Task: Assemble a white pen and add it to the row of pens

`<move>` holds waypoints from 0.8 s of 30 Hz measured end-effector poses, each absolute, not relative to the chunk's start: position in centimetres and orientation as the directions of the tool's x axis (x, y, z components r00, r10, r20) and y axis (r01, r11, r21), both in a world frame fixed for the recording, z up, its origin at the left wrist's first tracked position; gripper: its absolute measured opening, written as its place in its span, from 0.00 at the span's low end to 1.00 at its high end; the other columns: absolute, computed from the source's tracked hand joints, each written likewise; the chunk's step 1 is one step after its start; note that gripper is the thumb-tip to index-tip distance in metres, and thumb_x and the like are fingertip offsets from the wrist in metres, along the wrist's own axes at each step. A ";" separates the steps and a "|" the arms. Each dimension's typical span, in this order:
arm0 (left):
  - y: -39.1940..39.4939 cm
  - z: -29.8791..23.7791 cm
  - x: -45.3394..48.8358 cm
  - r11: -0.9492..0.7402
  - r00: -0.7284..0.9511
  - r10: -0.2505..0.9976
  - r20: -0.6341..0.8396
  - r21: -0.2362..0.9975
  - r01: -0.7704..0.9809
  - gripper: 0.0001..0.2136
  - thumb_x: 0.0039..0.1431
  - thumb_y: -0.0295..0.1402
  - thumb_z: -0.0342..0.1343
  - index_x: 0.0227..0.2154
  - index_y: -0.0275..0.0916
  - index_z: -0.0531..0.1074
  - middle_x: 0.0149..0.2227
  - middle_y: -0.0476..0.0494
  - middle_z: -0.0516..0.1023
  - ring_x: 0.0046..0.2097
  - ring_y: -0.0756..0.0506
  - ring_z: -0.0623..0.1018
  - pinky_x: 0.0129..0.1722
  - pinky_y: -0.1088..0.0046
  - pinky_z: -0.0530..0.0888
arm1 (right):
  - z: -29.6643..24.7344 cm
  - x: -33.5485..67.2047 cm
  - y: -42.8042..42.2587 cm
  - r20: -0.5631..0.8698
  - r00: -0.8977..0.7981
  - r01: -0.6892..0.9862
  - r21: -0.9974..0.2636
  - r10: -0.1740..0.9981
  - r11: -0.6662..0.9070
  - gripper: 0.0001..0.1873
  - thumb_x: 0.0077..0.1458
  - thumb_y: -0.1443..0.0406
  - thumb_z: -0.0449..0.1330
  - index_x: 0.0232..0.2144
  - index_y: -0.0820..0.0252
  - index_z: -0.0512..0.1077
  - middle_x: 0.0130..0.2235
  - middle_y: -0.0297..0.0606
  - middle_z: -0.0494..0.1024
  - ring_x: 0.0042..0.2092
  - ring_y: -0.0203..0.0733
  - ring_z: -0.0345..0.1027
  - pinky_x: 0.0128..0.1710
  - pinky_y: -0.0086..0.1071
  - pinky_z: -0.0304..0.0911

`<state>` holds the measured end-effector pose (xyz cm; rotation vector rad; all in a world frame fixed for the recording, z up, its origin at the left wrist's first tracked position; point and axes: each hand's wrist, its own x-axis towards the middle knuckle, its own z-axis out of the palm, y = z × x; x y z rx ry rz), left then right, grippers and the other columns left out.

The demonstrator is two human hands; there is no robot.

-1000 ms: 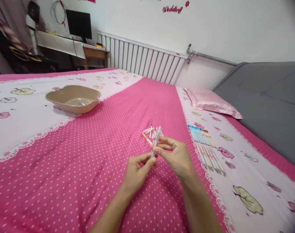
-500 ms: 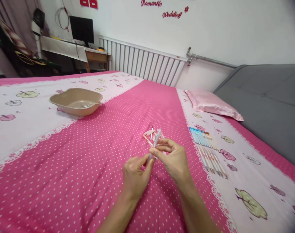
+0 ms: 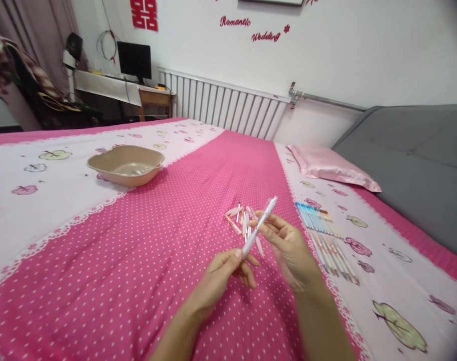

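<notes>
A pale, whitish pen (image 3: pixel 255 234) is held slantwise above the bed, its upper end tilted to the right. Near its lower end, my left hand (image 3: pixel 222 273) pinches it between thumb and fingers. My right hand (image 3: pixel 286 243) grips the pen higher up, with the palm turned partly up. Just beyond the hands lies a loose pile of pink and white pen parts (image 3: pixel 239 213), partly covered by the pen and fingers. To the right of my right hand, pens with blue ends (image 3: pixel 313 218) lie in a row, and a second row of pale pens (image 3: pixel 333 255) lies nearer.
A beige basin (image 3: pixel 125 175) with small clear pieces inside stands on the bedspread (image 3: pixel 119 265) at left. A pink pillow (image 3: pixel 331 165) lies by the grey headboard (image 3: pixel 409 145). Against the wall are a radiator (image 3: pixel 224 103) and a desk with a monitor (image 3: pixel 134 60).
The pen has tilted over to the right and shows more of its length. My hands have moved apart along it, the right hand turning palm up. The camera view has tipped slightly upward.
</notes>
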<state>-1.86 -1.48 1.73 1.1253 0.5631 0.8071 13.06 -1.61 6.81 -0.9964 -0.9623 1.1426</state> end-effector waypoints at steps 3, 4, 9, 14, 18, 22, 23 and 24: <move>-1.5 1.9 -2.0 0.224 0.621 0.784 -0.001 0.933 -0.280 0.19 0.61 0.44 0.45 0.34 0.34 0.74 0.26 0.44 0.76 0.30 0.48 0.75 0.36 0.68 0.70 | 6.8 13.3 -1.5 0.088 0.187 -0.286 -0.948 0.978 0.140 0.13 0.45 0.64 0.67 0.37 0.56 0.75 0.36 0.36 0.80 0.46 0.40 0.70 0.55 0.38 0.55; -1.5 1.9 -2.0 0.220 0.626 0.780 0.001 0.936 -0.276 0.18 0.61 0.43 0.46 0.34 0.34 0.74 0.26 0.44 0.76 0.30 0.48 0.75 0.36 0.68 0.70 | 6.9 13.4 -1.4 0.085 0.201 -0.292 -0.946 0.976 0.143 0.13 0.45 0.64 0.67 0.37 0.57 0.75 0.36 0.36 0.80 0.46 0.40 0.70 0.55 0.39 0.55; -1.4 2.2 -2.0 0.194 0.643 0.766 0.009 0.950 -0.245 0.16 0.61 0.41 0.48 0.31 0.35 0.75 0.24 0.45 0.75 0.29 0.49 0.73 0.37 0.69 0.69 | 6.9 14.0 -1.3 0.072 0.206 -0.311 -0.941 0.976 0.135 0.15 0.44 0.64 0.67 0.38 0.55 0.75 0.36 0.34 0.80 0.45 0.39 0.70 0.56 0.38 0.53; -1.3 2.3 -2.1 0.202 0.657 0.754 0.001 0.951 -0.234 0.14 0.58 0.40 0.52 0.28 0.36 0.76 0.24 0.46 0.75 0.30 0.50 0.73 0.39 0.70 0.68 | 6.9 14.0 -1.2 0.061 0.120 -0.304 -0.948 0.991 0.095 0.14 0.45 0.63 0.67 0.38 0.56 0.75 0.35 0.35 0.80 0.46 0.40 0.70 0.55 0.38 0.54; -1.0 2.1 -1.9 0.154 0.616 0.788 -0.005 0.970 -0.190 0.14 0.55 0.41 0.54 0.23 0.36 0.75 0.23 0.46 0.74 0.28 0.50 0.72 0.36 0.72 0.68 | 6.9 13.8 -1.1 0.072 0.154 -0.286 -0.951 0.985 0.115 0.15 0.42 0.62 0.68 0.36 0.56 0.75 0.32 0.34 0.80 0.41 0.39 0.72 0.51 0.37 0.59; -0.5 1.6 -1.7 0.044 0.565 0.825 0.013 0.995 -0.087 0.15 0.54 0.42 0.55 0.22 0.35 0.75 0.23 0.46 0.74 0.28 0.50 0.71 0.33 0.73 0.67 | 6.9 13.4 -0.8 0.089 0.207 -0.262 -0.955 0.974 0.143 0.16 0.39 0.63 0.70 0.34 0.57 0.75 0.32 0.34 0.80 0.37 0.38 0.72 0.44 0.34 0.63; -0.3 1.4 -1.7 0.017 0.545 0.838 0.013 0.999 -0.051 0.15 0.54 0.43 0.55 0.23 0.35 0.75 0.22 0.46 0.74 0.27 0.50 0.71 0.31 0.73 0.67 | 6.8 13.3 -0.7 0.092 0.217 -0.255 -0.956 0.972 0.148 0.16 0.38 0.63 0.70 0.34 0.58 0.74 0.31 0.34 0.79 0.36 0.37 0.72 0.43 0.34 0.63; -0.2 1.3 -1.7 -0.008 0.529 0.849 0.014 1.000 -0.013 0.16 0.53 0.43 0.55 0.23 0.35 0.76 0.22 0.46 0.74 0.27 0.50 0.70 0.30 0.74 0.66 | 6.7 13.3 -0.6 0.094 0.226 -0.246 -0.958 0.970 0.151 0.17 0.38 0.63 0.70 0.33 0.58 0.74 0.30 0.33 0.79 0.35 0.37 0.72 0.42 0.33 0.64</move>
